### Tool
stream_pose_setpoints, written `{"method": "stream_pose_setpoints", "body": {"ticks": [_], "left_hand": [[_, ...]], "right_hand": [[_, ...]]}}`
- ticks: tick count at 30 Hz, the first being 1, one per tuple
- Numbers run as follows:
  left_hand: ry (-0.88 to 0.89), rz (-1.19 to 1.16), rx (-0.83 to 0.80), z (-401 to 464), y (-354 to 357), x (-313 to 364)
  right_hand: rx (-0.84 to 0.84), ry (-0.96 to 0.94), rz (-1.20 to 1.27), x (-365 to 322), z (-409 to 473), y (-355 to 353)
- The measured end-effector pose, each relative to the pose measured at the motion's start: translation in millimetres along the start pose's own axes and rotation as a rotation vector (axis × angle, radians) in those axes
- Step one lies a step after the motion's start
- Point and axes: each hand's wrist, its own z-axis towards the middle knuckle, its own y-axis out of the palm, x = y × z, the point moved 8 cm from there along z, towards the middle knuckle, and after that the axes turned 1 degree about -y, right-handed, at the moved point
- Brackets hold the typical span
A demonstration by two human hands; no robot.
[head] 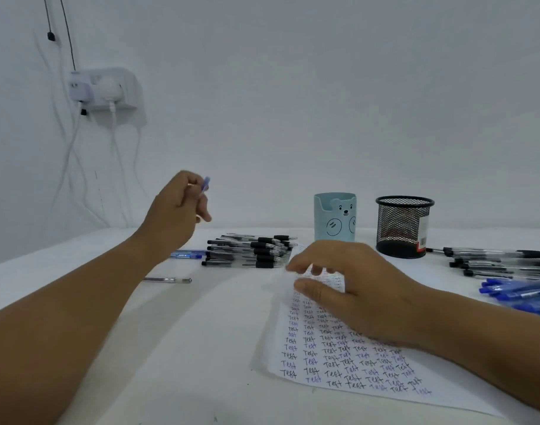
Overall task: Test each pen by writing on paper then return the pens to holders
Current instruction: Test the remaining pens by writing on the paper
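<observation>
My left hand (176, 207) is raised above the table, its fingers curled round a blue pen (206, 183) whose end sticks out at the top. My right hand (348, 289) rests on the white paper (339, 366), which is covered with rows of the word "Test"; the thumb and fingers pinch the paper's curled far edge. Behind the paper stand a light-blue bear pen holder (334, 217) and a black mesh pen holder (403, 227). A stack of black pens (250, 251) lies left of the holders.
Blue pens (186, 254) lie beside the black stack, and a thin refill (167, 280) lies nearer me. More black pens (501, 262) and blue pens (523, 294) are piled at the right. A wall socket (104, 90) with cables hangs at the back left.
</observation>
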Motion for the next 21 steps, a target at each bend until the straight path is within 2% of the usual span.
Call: {"method": "stream_pose_setpoints", "body": {"ticks": [3,5,11,14,16,19,21], "left_hand": [[-0.069,-0.437,-0.012,-12.4,28.8,44.2],[-0.148,-0.632,-0.064,-26.1,55.6,65.7],[-0.244,-0.786,-0.259,-59.7,113.4,91.8],[-0.289,-0.745,-0.339,-63.7,122.8,83.7],[-0.272,-0.592,-0.444,-68.3,128.7,75.5],[-0.082,-0.243,-0.615,-82.2,139.0,75.5],[0.063,-0.084,-0.620,-85.9,141.2,80.4]], "right_hand": [[0.179,0.108,0.134,13.3,-1.8,-20.7],[0.218,0.169,0.181,20.7,-3.3,-26.0],[0.227,0.278,0.196,34.3,-6.2,-28.2],[0.238,0.352,0.247,41.8,-10.2,-31.6],[0.239,0.425,0.425,45.8,-13.0,-29.7],[0.226,0.460,0.683,44.5,-13.0,-24.6],[0.197,0.469,0.766,43.7,-14.2,-21.8]]}}
